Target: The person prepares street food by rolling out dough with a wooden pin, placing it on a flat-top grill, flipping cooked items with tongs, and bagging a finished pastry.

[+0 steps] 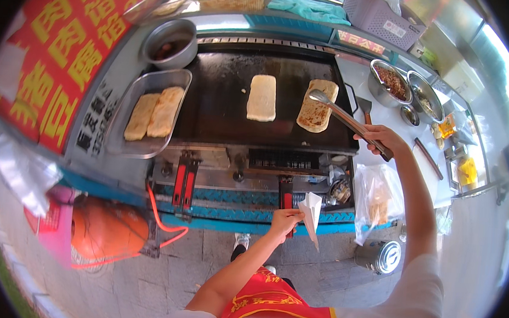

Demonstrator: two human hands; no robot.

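My right hand (381,140) is closed around metal tongs (351,122), whose tips lie over a browned rectangular flatbread (315,114) at the right of the black griddle (216,129). To its left on the griddle lies a paler flatbread (262,97). In front of the griddle, my left hand (286,224) pinches a white paper bag (311,213) that hangs slightly tilted. Left of the griddle, two flatbreads (165,111) rest in a clear tray (117,141). A scraper (364,106) with a wooden handle lies beside the griddle's right edge, near the tongs.
A metal pot (171,45) stands behind the tray. Metal bowls of filling (390,82) stand at the right, near a dark rod (428,158). A plastic bag (379,200) hangs off the front edge. An orange gas cylinder (110,228) and a lidded metal bucket (379,256) are below.
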